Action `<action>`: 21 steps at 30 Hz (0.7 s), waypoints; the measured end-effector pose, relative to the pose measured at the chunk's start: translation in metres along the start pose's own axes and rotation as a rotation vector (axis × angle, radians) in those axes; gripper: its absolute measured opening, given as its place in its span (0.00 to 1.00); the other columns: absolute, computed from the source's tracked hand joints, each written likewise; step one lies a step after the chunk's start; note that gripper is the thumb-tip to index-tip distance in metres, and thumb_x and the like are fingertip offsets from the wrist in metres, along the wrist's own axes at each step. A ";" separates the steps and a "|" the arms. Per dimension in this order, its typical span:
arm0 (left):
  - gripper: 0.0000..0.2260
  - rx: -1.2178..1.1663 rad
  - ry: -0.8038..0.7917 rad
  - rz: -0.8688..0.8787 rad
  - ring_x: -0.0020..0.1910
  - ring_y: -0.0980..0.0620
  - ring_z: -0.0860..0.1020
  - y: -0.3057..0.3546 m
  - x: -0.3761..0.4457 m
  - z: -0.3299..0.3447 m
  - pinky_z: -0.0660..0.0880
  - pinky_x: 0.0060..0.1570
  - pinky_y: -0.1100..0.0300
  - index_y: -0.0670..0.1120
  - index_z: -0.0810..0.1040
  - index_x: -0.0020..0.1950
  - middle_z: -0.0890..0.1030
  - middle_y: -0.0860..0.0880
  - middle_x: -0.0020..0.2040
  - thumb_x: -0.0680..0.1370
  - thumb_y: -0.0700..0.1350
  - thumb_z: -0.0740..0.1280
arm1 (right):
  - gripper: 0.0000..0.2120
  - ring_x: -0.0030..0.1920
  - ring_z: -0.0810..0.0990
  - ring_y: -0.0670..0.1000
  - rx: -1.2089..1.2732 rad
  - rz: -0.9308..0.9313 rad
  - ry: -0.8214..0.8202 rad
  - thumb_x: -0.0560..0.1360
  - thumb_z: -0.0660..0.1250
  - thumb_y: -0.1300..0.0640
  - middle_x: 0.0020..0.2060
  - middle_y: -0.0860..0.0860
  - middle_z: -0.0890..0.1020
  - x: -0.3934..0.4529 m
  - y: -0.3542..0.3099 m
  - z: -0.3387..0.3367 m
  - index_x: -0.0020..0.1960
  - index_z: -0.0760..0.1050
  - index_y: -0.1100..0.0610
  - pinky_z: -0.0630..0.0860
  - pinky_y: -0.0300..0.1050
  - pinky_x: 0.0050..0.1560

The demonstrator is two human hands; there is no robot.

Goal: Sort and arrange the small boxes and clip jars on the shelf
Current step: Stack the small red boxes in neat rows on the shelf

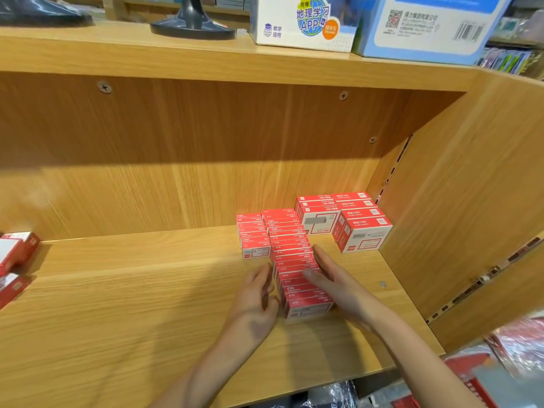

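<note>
A long row of small red and white boxes [290, 254] runs from the shelf's back toward the front, right of centre. My left hand [256, 295] presses flat against the row's left side, and my right hand [329, 278] presses its right side, thumb lying over the tops. A shorter row of the same boxes [253, 235] stands just left of it at the back. Two stacks of larger red and white boxes [316, 212] [360, 222] sit in the back right corner. No clip jars are in view.
The wooden shelf [132, 304] has a side wall [459, 207] on the right. More red boxes [14, 254] lie at the left edge. On the board above stand black bases [191, 25] and cartons [306, 22]. Red packages [518, 348] lie below right.
</note>
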State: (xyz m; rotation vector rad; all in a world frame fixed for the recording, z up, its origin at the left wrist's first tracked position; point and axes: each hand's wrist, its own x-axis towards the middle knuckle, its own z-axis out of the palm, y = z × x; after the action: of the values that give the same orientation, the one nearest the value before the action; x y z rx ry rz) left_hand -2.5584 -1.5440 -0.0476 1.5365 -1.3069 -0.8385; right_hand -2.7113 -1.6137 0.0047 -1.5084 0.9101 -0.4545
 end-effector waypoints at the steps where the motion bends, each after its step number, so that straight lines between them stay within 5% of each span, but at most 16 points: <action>1: 0.27 -0.001 0.000 0.016 0.63 0.57 0.69 -0.002 -0.004 0.003 0.64 0.64 0.69 0.65 0.60 0.60 0.65 0.63 0.61 0.74 0.34 0.59 | 0.17 0.47 0.76 0.28 -0.025 -0.004 -0.005 0.75 0.62 0.52 0.49 0.29 0.74 -0.001 0.001 0.002 0.55 0.61 0.33 0.73 0.27 0.47; 4: 0.28 0.007 -0.027 0.053 0.68 0.57 0.66 -0.005 -0.006 0.007 0.63 0.69 0.56 0.65 0.58 0.65 0.63 0.63 0.67 0.70 0.40 0.57 | 0.21 0.56 0.76 0.36 -0.058 -0.038 0.001 0.74 0.63 0.48 0.55 0.32 0.76 0.000 0.004 0.005 0.62 0.60 0.33 0.73 0.33 0.56; 7: 0.29 0.041 -0.027 0.074 0.69 0.56 0.66 -0.006 -0.002 0.006 0.65 0.68 0.52 0.64 0.57 0.66 0.65 0.58 0.68 0.70 0.41 0.56 | 0.20 0.55 0.75 0.34 -0.083 -0.069 0.012 0.75 0.62 0.48 0.53 0.29 0.76 0.000 0.003 0.007 0.61 0.59 0.31 0.73 0.29 0.53; 11: 0.28 0.039 0.007 0.090 0.66 0.60 0.68 -0.004 -0.002 0.007 0.66 0.67 0.60 0.64 0.59 0.64 0.65 0.63 0.65 0.70 0.39 0.58 | 0.18 0.53 0.75 0.31 -0.124 -0.082 0.036 0.75 0.61 0.47 0.51 0.26 0.75 -0.001 0.002 0.009 0.60 0.59 0.32 0.71 0.26 0.50; 14: 0.26 0.038 0.083 0.099 0.59 0.68 0.69 0.004 -0.005 0.001 0.66 0.62 0.71 0.62 0.63 0.61 0.68 0.60 0.61 0.73 0.33 0.59 | 0.21 0.60 0.73 0.38 -0.209 -0.115 0.094 0.76 0.59 0.47 0.61 0.34 0.72 0.000 -0.002 0.006 0.68 0.59 0.41 0.70 0.39 0.62; 18: 0.20 0.199 0.235 0.199 0.58 0.61 0.71 0.006 -0.008 -0.027 0.67 0.62 0.65 0.47 0.71 0.64 0.71 0.54 0.59 0.72 0.37 0.59 | 0.23 0.66 0.66 0.45 -0.436 -0.288 0.237 0.78 0.60 0.57 0.63 0.42 0.67 0.006 -0.020 0.002 0.72 0.59 0.53 0.63 0.44 0.68; 21: 0.19 0.267 0.289 0.237 0.57 0.69 0.68 0.008 -0.015 -0.063 0.65 0.59 0.72 0.43 0.72 0.63 0.72 0.50 0.60 0.73 0.34 0.59 | 0.21 0.65 0.67 0.45 -0.567 -0.426 0.260 0.77 0.61 0.60 0.63 0.46 0.68 0.015 -0.037 0.020 0.70 0.63 0.55 0.63 0.41 0.66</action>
State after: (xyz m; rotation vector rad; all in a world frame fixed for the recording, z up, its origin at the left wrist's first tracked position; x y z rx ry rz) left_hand -2.5065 -1.5158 -0.0197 1.5975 -1.3880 -0.2882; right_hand -2.6768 -1.6147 0.0334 -2.2193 0.9661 -0.7564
